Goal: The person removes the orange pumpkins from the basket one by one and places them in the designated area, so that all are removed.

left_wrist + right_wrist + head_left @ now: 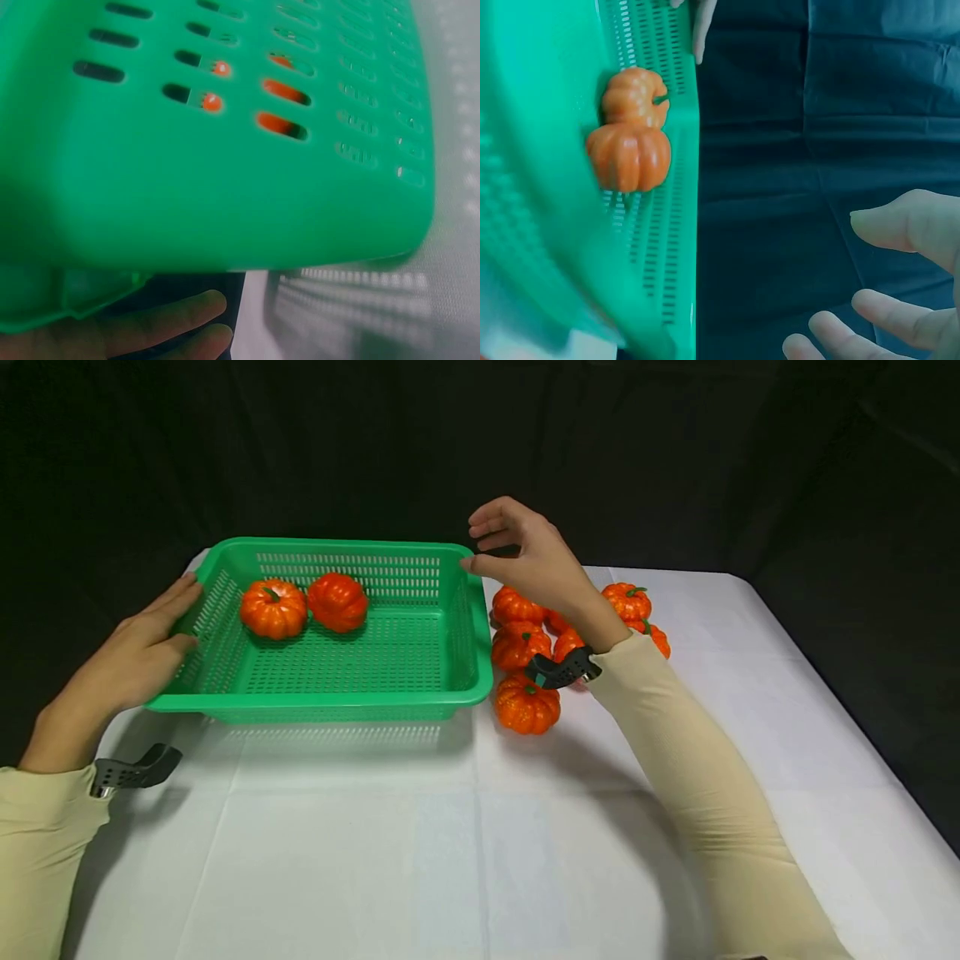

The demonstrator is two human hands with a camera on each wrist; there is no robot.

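Note:
A green slotted plastic basket [337, 700] stands on the white-covered table, with two small orange pumpkins [273, 609] inside toward the far left. My left hand [142, 647] rests on its left rim, fingers extended along the edge and the thumb over the inner side. In the left wrist view, two straight fingers [172, 322] show below the basket wall. My right hand [525, 547] is raised by the far right corner of the basket, fingers spread and slightly bent, holding nothing. Several more orange pumpkins [527, 703] lie right of the basket, partly hidden by my right forearm.
White cloth [337, 860] covers the table, whose right edge slopes away toward the front. Black curtain [360, 443] hangs behind and at the sides. The loose pumpkins stand close to the basket's right wall.

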